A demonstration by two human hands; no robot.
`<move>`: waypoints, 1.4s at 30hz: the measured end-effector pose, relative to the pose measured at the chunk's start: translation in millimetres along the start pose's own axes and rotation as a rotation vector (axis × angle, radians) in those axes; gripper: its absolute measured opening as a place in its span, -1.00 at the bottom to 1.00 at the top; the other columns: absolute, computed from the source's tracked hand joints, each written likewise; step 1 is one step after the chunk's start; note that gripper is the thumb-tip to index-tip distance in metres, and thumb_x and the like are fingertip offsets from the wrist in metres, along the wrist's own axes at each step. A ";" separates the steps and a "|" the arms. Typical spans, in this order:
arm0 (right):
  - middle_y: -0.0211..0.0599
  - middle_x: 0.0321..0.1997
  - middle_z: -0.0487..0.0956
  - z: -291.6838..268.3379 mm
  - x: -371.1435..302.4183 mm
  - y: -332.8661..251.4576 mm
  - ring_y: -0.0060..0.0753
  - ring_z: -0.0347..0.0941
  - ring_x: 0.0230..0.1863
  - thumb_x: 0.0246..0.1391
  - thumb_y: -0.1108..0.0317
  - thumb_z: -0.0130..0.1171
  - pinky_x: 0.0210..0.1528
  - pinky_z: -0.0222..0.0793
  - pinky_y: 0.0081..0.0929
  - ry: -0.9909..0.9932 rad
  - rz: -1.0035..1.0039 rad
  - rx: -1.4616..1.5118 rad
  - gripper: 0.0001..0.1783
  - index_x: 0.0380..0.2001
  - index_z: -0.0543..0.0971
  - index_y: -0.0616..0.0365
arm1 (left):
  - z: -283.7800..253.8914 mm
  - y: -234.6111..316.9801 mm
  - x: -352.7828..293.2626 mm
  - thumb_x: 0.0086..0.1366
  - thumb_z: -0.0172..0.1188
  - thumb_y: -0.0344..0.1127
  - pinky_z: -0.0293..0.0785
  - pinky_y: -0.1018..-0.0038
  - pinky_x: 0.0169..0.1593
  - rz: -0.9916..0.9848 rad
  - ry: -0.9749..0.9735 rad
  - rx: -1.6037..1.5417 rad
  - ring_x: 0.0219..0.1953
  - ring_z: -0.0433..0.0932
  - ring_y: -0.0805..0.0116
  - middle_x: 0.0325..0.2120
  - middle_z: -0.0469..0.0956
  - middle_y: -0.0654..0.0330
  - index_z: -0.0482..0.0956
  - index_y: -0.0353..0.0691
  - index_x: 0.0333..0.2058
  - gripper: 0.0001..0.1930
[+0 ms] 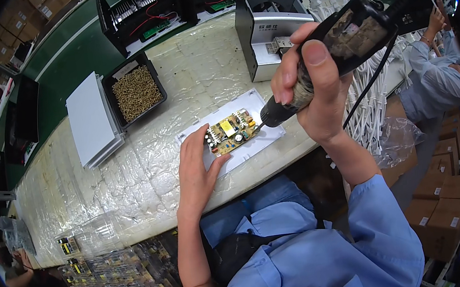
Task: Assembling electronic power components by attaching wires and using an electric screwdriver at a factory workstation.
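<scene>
A yellowish circuit board (219,143) with a yellow transformer lies on a white plastic panel (268,138) in front of me. My left hand (193,162) holds the board by its left side, fingertips at the far left corner and thumb along the near edge. My right hand (318,85) is wrapped round a worn black electric screwdriver (338,43), tilted with its tip pointing down and left. The bit meets the board's right edge; whether a screw sits under it is too small to tell.
Beyond lie a black bin of brass-coloured screws (137,93), stacked white panels (91,120) and a silver-black machine (262,32). White cables (369,93) heap at right; the screwdriver's cord hangs there. Bagged circuit boards (121,286) are stacked lower left. Other people sit at both sides.
</scene>
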State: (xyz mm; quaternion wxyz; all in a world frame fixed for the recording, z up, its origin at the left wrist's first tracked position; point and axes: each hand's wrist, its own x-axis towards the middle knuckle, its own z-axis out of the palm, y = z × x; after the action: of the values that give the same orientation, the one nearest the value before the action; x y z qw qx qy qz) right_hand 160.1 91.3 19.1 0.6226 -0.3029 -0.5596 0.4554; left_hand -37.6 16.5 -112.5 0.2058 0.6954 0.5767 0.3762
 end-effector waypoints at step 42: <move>-0.32 -0.61 0.42 -47.2 91.4 15.6 -0.46 0.31 -0.67 0.19 0.28 0.21 -0.54 0.32 -0.44 0.307 -0.389 -0.031 -0.76 -0.26 0.48 0.25 | 5.6 0.9 15.9 0.08 0.43 -0.27 0.34 0.19 0.16 -0.003 -0.019 -0.010 0.09 0.41 -0.07 0.03 0.46 -0.06 0.38 -0.30 0.16 -0.33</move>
State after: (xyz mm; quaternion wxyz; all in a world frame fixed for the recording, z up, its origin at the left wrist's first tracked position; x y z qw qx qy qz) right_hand 198.7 186.6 34.7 0.7716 -0.2647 -0.5132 0.2667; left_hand -31.9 32.3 -110.9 0.2150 0.6971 0.5739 0.3722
